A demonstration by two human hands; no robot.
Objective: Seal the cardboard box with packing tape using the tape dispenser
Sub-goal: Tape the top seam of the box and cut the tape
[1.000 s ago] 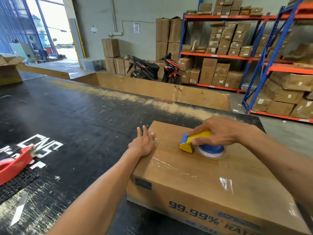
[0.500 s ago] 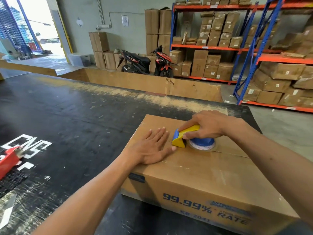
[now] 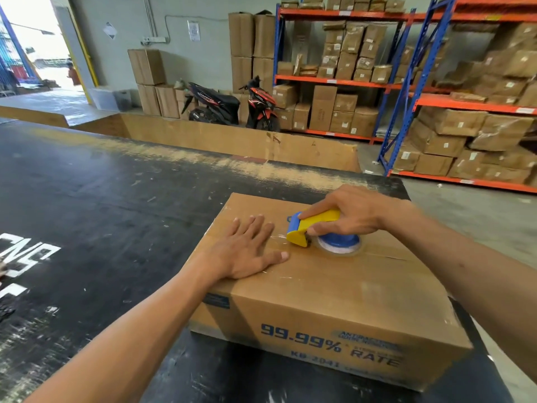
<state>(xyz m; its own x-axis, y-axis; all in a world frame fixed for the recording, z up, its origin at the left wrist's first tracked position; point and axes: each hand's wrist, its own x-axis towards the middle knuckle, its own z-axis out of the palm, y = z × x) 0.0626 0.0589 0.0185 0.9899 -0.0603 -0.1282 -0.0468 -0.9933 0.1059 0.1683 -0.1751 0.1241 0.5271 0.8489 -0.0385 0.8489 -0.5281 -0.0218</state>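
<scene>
Inspecting from my remote station, I see the cardboard box lying flat on the black table, toward its right end, with blue print reading "99.99% RATE" on the side facing me. My left hand rests palm down on the box top, fingers spread wide and holding nothing, its thumb stretched toward the seam. My right hand is closed around the tape dispenser, fingers over the yellow body and thumb against its near side. The dispenser sits on the top of the box along the centre seam, its yellow nose pointing toward my left hand and just beside it; the two are not touching. The blue hub and the clear tape roll lie flat against the cardboard beneath the right hand. A short glossy strip of clear tape shows on the box between the dispenser's nose and the left fingers. To the right of the roll the seam is a bare dark line. Beyond the table stand two motorcycles and blue-and-orange shelving stacked with cartons. White lettering marks the table's left edge, too cropped to read.
</scene>
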